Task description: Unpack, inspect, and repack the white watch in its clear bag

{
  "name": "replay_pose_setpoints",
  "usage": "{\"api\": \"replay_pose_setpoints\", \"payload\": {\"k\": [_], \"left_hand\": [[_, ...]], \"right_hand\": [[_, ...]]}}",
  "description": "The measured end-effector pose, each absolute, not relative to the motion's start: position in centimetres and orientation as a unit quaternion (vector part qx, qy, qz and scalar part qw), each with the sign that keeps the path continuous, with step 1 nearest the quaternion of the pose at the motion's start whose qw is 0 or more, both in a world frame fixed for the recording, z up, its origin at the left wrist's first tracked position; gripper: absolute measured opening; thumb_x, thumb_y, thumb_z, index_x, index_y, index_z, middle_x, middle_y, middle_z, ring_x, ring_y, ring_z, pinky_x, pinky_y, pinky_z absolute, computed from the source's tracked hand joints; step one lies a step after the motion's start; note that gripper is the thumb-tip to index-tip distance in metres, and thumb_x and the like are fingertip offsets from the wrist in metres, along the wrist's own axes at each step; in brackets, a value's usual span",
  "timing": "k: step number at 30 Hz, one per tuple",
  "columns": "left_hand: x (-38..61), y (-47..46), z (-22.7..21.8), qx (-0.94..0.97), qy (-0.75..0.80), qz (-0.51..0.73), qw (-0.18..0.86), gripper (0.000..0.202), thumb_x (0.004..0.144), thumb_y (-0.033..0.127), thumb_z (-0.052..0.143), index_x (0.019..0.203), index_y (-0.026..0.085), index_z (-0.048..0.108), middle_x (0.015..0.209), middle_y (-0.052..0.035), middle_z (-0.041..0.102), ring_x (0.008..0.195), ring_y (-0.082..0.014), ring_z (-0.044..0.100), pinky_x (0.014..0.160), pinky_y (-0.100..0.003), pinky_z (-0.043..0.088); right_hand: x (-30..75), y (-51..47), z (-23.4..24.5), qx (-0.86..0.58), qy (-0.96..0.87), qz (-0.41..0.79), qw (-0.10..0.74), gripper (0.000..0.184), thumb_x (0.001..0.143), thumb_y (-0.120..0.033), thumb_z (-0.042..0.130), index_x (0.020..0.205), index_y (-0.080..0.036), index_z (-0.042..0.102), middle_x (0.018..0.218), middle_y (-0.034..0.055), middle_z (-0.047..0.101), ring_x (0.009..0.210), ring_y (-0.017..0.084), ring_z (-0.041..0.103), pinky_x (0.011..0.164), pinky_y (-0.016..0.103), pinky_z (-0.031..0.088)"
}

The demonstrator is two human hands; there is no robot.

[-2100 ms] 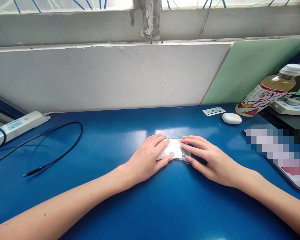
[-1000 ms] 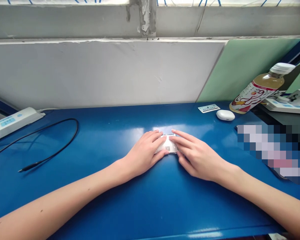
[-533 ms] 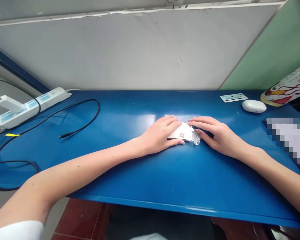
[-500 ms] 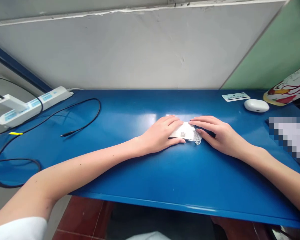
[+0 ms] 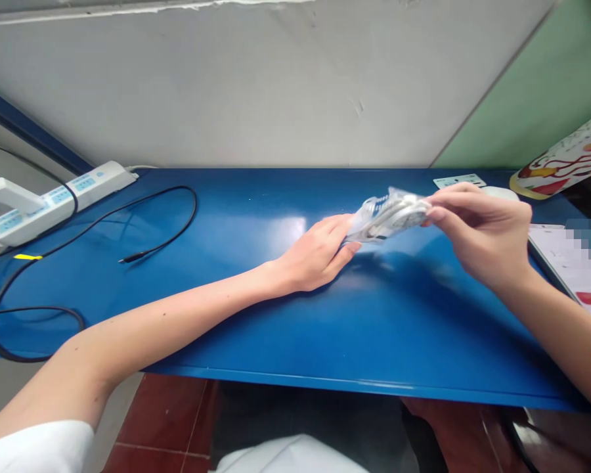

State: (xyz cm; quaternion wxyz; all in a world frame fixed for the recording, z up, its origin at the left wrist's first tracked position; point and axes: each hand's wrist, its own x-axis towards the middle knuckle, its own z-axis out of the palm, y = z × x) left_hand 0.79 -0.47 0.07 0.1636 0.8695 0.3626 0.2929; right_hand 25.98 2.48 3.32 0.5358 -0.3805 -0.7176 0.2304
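Observation:
A small clear plastic bag (image 5: 387, 218) with whitish, coiled-looking contents is tilted up above the table, its right end higher. What lies inside is too blurred to name. My left hand (image 5: 320, 253) is closed on the bag's left end, fingers over the top and thumb in front. At the other end, my right hand (image 5: 482, 230) pinches it between thumb and fingers, raised above the tabletop. A shadow falls on the blue surface below.
The blue table (image 5: 276, 341) meets a grey wall. On the left are a white power strip (image 5: 86, 194) and a black cable (image 5: 192, 213). A card (image 5: 458, 180), a white case (image 5: 502, 193), a patterned container (image 5: 564, 161) and a flat, partly blurred item (image 5: 554, 253) are on the right.
The bag has turned and its right end has been lifted off the table, so the white label no longer shows. My right hand has risen and moved right, now pinching that end.

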Motion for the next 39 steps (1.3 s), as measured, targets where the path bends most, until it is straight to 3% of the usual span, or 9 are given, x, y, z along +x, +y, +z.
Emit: {"api": "replay_pose_setpoints", "payload": {"k": [4, 12, 17, 20, 22, 25, 29, 34, 39], "left_hand": [[0.7, -0.5, 0.2, 0.830, 0.391, 0.367, 0.151, 0.048, 0.102, 0.031, 0.036, 0.146, 0.012, 0.034, 0.150, -0.0198, 0.045, 0.140, -0.0282, 0.044, 0.114, -0.048, 0.040], [0.7, -0.4, 0.4, 0.863, 0.379, 0.299, 0.146, 0.086, 0.082, 0.043, 0.071, 0.150, 0.013, 0.028, 0.157, -0.0240, 0.031, 0.147, -0.0371, 0.030, 0.117, -0.055, 0.033], [0.6, -0.1, 0.5, 0.869, 0.412, 0.223, 0.158, 0.093, 0.075, 0.055, 0.077, 0.147, 0.012, 0.038, 0.148, -0.0239, 0.045, 0.141, -0.0397, 0.039, 0.114, -0.057, 0.036], [0.5, 0.1, 0.7, 0.863, 0.437, 0.193, 0.164, 0.091, 0.079, 0.060, 0.072, 0.148, 0.013, 0.037, 0.152, -0.0246, 0.041, 0.143, -0.0409, 0.036, 0.114, -0.059, 0.035], [0.4, 0.2, 0.8, 0.863, 0.448, 0.169, 0.160, 0.092, 0.081, 0.062, 0.070, 0.150, 0.012, 0.034, 0.156, -0.0254, 0.034, 0.147, -0.0408, 0.029, 0.115, -0.059, 0.033], [0.3, 0.3, 1.1, 0.872, 0.445, 0.142, 0.147, 0.095, 0.082, 0.062, 0.068, 0.152, 0.010, 0.031, 0.159, -0.0248, 0.028, 0.149, -0.0391, 0.026, 0.117, -0.056, 0.031], [0.2, 0.5, 1.4, 0.890, 0.428, 0.109, 0.109, 0.097, 0.083, 0.065, 0.065, 0.151, 0.004, 0.032, 0.158, -0.0259, 0.032, 0.148, -0.0390, 0.029, 0.120, -0.052, 0.025], [-0.5, 1.0, 1.7, 0.906, 0.405, 0.076, 0.098, 0.101, 0.085, 0.070, 0.058, 0.155, 0.006, 0.023, 0.162, -0.0247, 0.021, 0.149, -0.0389, 0.025, 0.119, -0.052, 0.025], [-1.0, 1.2, 1.3, 0.916, 0.380, 0.086, 0.096, 0.070, 0.094, 0.032, 0.048, 0.154, 0.003, 0.025, 0.163, -0.0241, 0.018, 0.151, -0.0354, 0.022, 0.120, -0.052, 0.024]], "right_hand": [[25.1, 3.8, 3.7, -0.444, -0.646, 0.441, 0.438, 0.022, 0.086, -0.041, 0.071, 0.086, -0.020, 0.076, 0.075, 0.0038, 0.070, 0.062, 0.015, 0.060, 0.053, 0.028, 0.050], [23.3, 4.3, 1.8, -0.461, -0.683, 0.446, 0.349, 0.040, 0.086, -0.055, 0.065, 0.088, -0.016, 0.073, 0.064, 0.0016, 0.065, 0.053, 0.014, 0.056, 0.049, 0.027, 0.049], [24.7, 4.2, 0.7, -0.430, -0.772, 0.311, 0.350, 0.039, 0.092, -0.046, 0.060, 0.117, -0.018, 0.068, 0.119, 0.0131, 0.070, 0.101, 0.026, 0.069, 0.082, 0.040, 0.060], [26.3, 3.7, 1.2, -0.367, -0.875, 0.217, 0.228, 0.069, 0.088, -0.048, 0.066, 0.146, -0.017, 0.047, 0.148, 0.0185, 0.051, 0.137, 0.034, 0.048, 0.111, 0.053, 0.043], [27.3, 3.5, 1.6, -0.347, -0.910, 0.185, 0.132, 0.091, 0.084, -0.056, 0.068, 0.156, -0.015, 0.031, 0.158, 0.0216, 0.038, 0.145, 0.038, 0.036, 0.114, 0.057, 0.038], [28.1, 3.6, 1.6, -0.357, -0.918, 0.152, 0.081, 0.098, 0.083, -0.062, 0.065, 0.158, -0.015, 0.024, 0.161, 0.0218, 0.032, 0.147, 0.039, 0.031, 0.114, 0.058, 0.038], [27.7, 3.7, 1.3, -0.343, -0.924, 0.147, 0.082, 0.099, 0.085, -0.060, 0.063, 0.159, -0.012, 0.018, 0.163, 0.0224, 0.025, 0.149, 0.039, 0.028, 0.116, 0.057, 0.035], [27.1, 3.4, 1.4, -0.343, -0.924, 0.140, 0.099, 0.092, 0.085, -0.059, 0.065, 0.156, -0.013, 0.029, 0.158, 0.0223, 0.036, 0.144, 0.040, 0.037, 0.112, 0.056, 0.041], [27.1, 3.5, 1.2, -0.372, -0.901, 0.103, 0.200, 0.050, 0.090, -0.044, 0.063, 0.132, -0.017, 0.060, 0.129, 0.0162, 0.065, 0.115, 0.031, 0.064, 0.099, 0.045, 0.053]]}}
